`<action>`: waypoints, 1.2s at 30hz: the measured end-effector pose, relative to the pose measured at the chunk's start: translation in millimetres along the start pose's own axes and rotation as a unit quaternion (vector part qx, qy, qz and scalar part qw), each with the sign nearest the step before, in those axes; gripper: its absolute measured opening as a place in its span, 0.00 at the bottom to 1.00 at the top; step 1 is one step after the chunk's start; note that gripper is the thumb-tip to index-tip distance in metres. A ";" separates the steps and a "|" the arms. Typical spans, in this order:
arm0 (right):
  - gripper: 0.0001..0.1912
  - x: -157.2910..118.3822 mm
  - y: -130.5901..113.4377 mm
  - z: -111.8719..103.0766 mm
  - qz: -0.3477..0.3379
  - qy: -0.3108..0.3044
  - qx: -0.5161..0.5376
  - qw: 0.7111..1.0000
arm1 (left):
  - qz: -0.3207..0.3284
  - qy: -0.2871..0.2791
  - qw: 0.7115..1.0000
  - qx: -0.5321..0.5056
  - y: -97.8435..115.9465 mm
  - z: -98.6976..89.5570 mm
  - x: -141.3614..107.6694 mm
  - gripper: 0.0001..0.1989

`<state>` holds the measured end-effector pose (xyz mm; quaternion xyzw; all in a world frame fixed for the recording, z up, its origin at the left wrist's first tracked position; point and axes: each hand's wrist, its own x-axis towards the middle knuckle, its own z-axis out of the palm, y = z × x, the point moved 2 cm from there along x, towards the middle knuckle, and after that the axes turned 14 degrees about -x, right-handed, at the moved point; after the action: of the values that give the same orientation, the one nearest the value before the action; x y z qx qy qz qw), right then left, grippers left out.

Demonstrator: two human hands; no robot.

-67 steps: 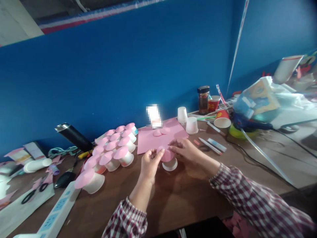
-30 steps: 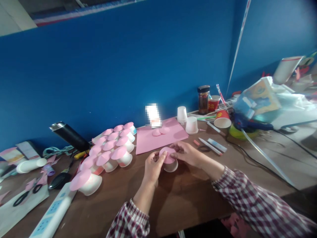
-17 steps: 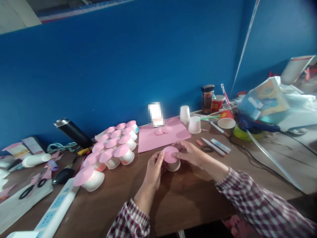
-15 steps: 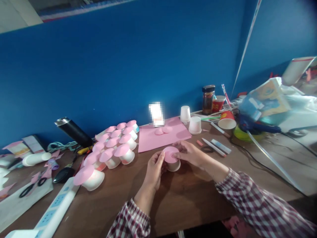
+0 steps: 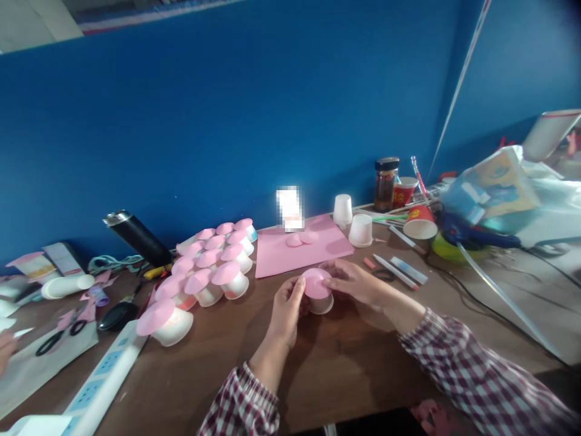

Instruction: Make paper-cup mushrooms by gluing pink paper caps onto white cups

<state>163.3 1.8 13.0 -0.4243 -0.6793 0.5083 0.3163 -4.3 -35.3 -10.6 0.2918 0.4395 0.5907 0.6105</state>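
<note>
At the middle of the desk point(image 5: 345, 363), a pink disc point(image 5: 318, 282) sits over an upturned white cup point(image 5: 322, 303), its edges pinched by the fingers point(image 5: 297, 293) of the left hand point(image 5: 284, 312) and right hand point(image 5: 353, 282). I'd press evenly from both sides, keeping it centred and uncreased.

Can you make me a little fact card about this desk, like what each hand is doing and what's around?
Left hand: thumb at the edge of a pink disc
Right hand: thumb on the same disc
Under the disc: white cup, upside down
To the left: a group of pink-topped cups
Behind: pink sheet with loose discs
Right of the sheet: two plain white cups, upside down
</note>
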 end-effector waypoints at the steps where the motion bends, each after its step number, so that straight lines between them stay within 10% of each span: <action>1: 0.26 0.3 0.9 0.2 0.002 0.002 0.004 1.000 | 0.002 0.001 1.000 0.001 -0.2 -0.2 -0.1 0.25; 36: 0.26 -1.5 -2.6 -0.5 -0.007 -0.024 -0.033 0.999 | 0.012 0.009 1.000 -0.005 1.2 -1.3 -1.9 0.22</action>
<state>163.8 0.3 15.6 -0.4177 -0.7062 0.4934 0.2889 -5.8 -37.2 -9.8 0.2885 0.4386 0.6031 0.6005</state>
